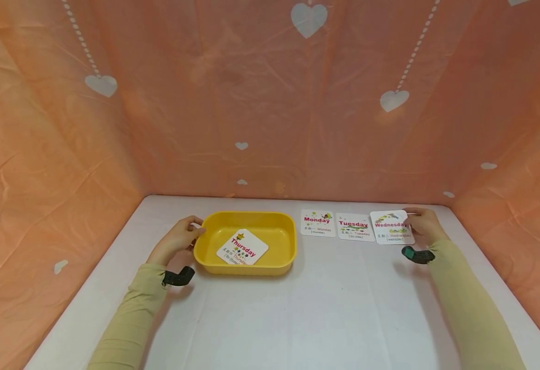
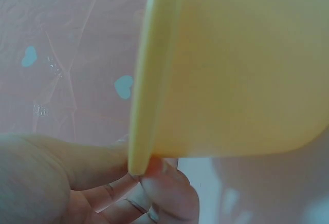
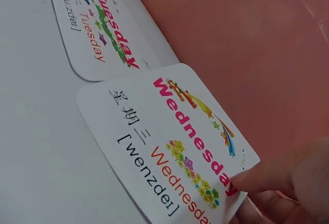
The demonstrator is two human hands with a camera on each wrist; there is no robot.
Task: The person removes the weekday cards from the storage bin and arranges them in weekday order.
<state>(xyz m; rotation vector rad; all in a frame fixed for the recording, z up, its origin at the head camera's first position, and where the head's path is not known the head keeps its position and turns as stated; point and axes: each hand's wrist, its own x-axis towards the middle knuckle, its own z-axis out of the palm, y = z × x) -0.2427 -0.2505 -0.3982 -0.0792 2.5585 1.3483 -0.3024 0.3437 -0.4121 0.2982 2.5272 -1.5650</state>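
In the head view my left hand pinches the left rim of a yellow plastic basin, thumb and fingers on either side of the rim in the left wrist view. Inside the basin lies a white card printed Thursday, turned at an angle. Over on the right, my right hand pinches the right edge of the Wednesday card, its thumb on the printed face. That card's left edge is right beside the Tuesday card. Left of Tuesday lies the Monday card.
A white-covered table spreads under everything. Orange sheeting with white hearts rises at the back and both sides. Black straps with small devices sit on both wrists, the left wrist device near the basin.
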